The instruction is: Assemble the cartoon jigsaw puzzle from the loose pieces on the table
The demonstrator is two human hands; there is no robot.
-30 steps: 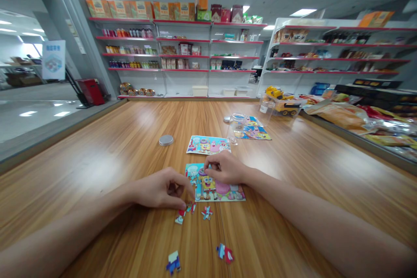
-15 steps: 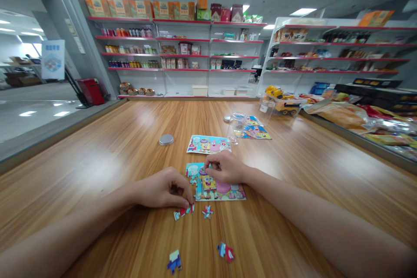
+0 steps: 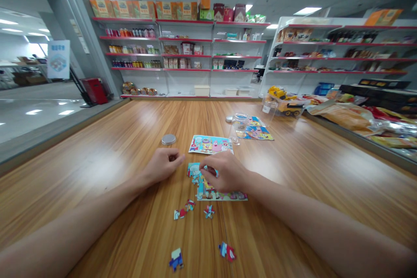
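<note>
A partly assembled cartoon jigsaw puzzle [image 3: 202, 191] lies on the table with a stepped gap in its lower left. My right hand [image 3: 226, 171] is over its upper part, fingers bent and pinched at the upper left; what the fingertips hold, if anything, is hidden. To the left of the puzzle, my left hand [image 3: 164, 165] rests curled by the table, with nothing visible in it. Several loose pieces lie nearer me: a red-and-white pair of pieces [image 3: 184, 209], a star-patterned piece [image 3: 209, 212], a blue-and-cream piece [image 3: 176, 259] and a red-and-blue piece [image 3: 227, 251].
Beyond the puzzle is a reference picture card [image 3: 210, 144]. A round metal lid [image 3: 168, 139] sits left of it, a clear plastic jar [image 3: 239, 126] right, beside another puzzle [image 3: 259, 133]. Farther right stands a bin with a yellow toy truck [image 3: 286, 102]. Stocked shelves [image 3: 185, 56] line the back.
My left hand has left the loose red pieces and moved up and away, beside the puzzle. My right hand has shifted slightly left and down, covering more of the puzzle's middle.
</note>
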